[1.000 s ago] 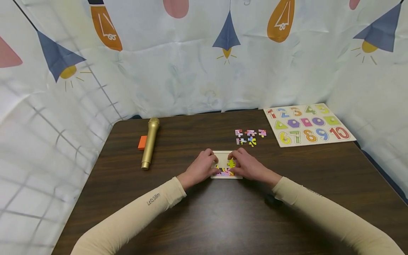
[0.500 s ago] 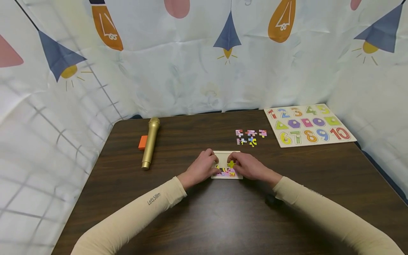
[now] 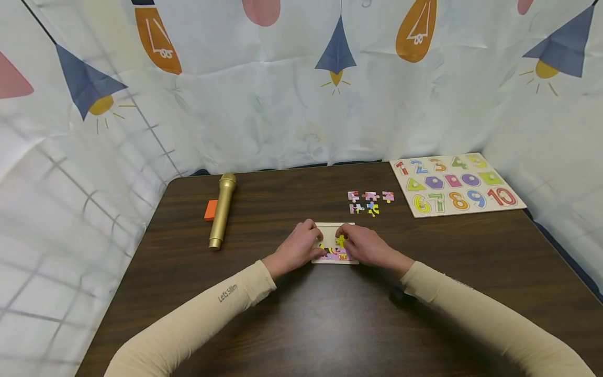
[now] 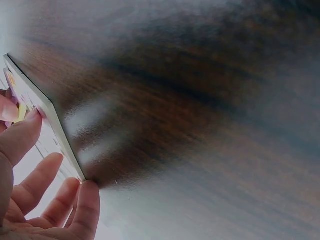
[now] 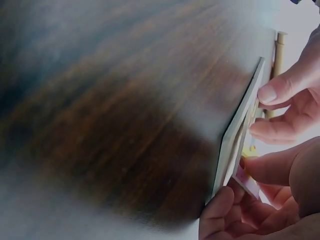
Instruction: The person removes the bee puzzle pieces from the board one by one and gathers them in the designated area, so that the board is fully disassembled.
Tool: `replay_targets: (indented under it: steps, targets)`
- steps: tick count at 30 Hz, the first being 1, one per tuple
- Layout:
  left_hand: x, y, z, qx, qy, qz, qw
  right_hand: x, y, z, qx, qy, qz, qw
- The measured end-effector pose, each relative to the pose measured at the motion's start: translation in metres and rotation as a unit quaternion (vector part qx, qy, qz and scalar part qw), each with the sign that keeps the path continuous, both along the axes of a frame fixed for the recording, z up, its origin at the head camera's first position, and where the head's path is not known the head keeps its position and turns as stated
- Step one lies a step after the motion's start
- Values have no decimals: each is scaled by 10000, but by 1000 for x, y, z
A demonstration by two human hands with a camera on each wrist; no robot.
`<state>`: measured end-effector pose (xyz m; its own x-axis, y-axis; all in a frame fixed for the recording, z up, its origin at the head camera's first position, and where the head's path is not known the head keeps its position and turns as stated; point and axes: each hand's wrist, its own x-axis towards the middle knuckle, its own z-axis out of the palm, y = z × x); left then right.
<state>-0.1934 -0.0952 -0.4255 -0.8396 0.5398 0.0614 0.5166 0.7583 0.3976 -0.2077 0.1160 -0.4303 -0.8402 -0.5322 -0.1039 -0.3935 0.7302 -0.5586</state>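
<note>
A small pale wooden jigsaw tray (image 3: 330,231) lies on the table, with pink and yellow pieces (image 3: 333,256) along its near side. My left hand (image 3: 296,247) grips the tray at its left side; the thumb rests on the near pieces, and in the left wrist view fingertips (image 4: 89,192) meet the tray's edge. My right hand (image 3: 372,247) pinches a yellow and pink jigsaw piece (image 3: 341,241) over the tray's right half. The right wrist view shows this piece (image 5: 246,181) tilted between thumb and fingers, partly hidden by them.
Several loose jigsaw pieces (image 3: 370,196) lie beyond the tray, slightly right. A number and shape puzzle board (image 3: 452,195) sits at the back right. On the left, a gold microphone (image 3: 223,214) lies beside an orange block (image 3: 210,210). A patterned curtain (image 3: 282,104) stands behind the table.
My right thumb and fingers have shifted around the yellow and pink piece, which has moved and turned slightly over the tray. The left hand stays on the tray's left side.
</note>
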Motion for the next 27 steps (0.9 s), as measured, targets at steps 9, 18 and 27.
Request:
replay_targets:
  steps: [9,18,27]
  targets:
    - [0,1,2,-44,-15,20,10000,0,0,-1,-26,-156,-77,9998]
    - [0,1,3,-45,-100,31,9999,-5,5,-1,-335,-615,-120,9975]
    - [0,2,3,-117,-100,56,9999,-5,4,-3,-320,-478,-219,9981]
